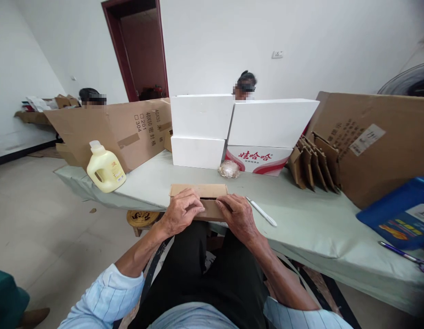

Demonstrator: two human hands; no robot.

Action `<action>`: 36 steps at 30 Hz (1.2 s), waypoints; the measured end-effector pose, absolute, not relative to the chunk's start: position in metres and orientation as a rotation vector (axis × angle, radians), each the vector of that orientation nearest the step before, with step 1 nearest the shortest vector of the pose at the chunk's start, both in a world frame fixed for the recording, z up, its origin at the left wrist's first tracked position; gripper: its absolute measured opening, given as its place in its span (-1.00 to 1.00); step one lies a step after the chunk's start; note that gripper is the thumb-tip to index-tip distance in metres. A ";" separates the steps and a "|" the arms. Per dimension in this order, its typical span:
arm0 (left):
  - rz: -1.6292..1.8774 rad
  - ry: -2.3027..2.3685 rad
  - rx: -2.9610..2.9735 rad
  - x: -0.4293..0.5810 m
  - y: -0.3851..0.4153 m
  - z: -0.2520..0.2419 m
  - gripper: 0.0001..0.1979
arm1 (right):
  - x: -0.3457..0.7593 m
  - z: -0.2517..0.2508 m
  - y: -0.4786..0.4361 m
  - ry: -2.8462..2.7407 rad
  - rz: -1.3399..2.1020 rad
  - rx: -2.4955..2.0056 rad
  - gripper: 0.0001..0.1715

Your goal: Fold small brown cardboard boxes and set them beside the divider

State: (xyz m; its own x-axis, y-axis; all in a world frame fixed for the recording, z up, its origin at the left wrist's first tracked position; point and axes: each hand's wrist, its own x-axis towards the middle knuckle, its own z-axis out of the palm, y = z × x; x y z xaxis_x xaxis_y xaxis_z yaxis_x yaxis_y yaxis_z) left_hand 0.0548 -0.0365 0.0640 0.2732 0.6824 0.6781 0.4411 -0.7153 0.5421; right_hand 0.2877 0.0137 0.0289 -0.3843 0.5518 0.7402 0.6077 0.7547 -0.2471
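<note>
A small brown cardboard box (212,214) lies at the table's front edge, its lid flap (198,188) raised at the back and a dark slit showing along the top. My left hand (185,208) grips its left end, thumb and fingers pressed together near the slit. At the other end, my right hand (236,214) pinches the box's edge in the same way. Just right of that hand lies a white pen-like tool (262,211). Behind the box sits a crumpled, clear-wrapped ball (229,169).
White boxes (201,116) and a red-and-white printed carton (256,160) stand behind. A yellow jug (105,169) is at left; folded cardboard pieces (313,162), a blue container (400,214) and purple-handled scissors (404,253) are at right. Two people sit beyond the boxes.
</note>
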 end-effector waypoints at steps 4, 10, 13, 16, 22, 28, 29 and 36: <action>1.400 1.156 2.023 0.038 -0.034 0.077 -0.83 | 0.287 0.027 0.003 -2.022 -0.020 -0.856 -0.78; 1.312 1.337 1.640 0.019 -0.006 0.080 -0.72 | 0.289 0.017 -0.003 -2.002 0.042 -0.849 -0.80; 1.251 1.287 1.643 0.021 0.000 0.085 -0.71 | 0.289 0.014 -0.003 -1.995 0.054 -0.857 -0.80; 1.162 1.226 1.636 0.027 0.003 0.090 -0.71 | 0.289 0.014 -0.004 -1.994 0.076 -0.857 -0.81; 1.035 1.246 1.689 0.033 0.007 0.094 -0.74 | 0.288 0.014 -0.003 -1.987 0.082 -0.857 -0.81; 0.976 1.284 1.729 0.038 0.011 0.096 -0.82 | 0.288 0.015 -0.002 -1.981 0.071 -0.844 -0.81; 0.972 1.289 1.735 0.039 0.012 0.095 -0.83 | 0.288 0.015 -0.002 -1.981 0.070 -0.842 -0.81; 0.963 1.323 1.787 0.041 0.018 0.089 -0.89 | 0.289 0.014 -0.002 -1.981 0.074 -0.859 -0.80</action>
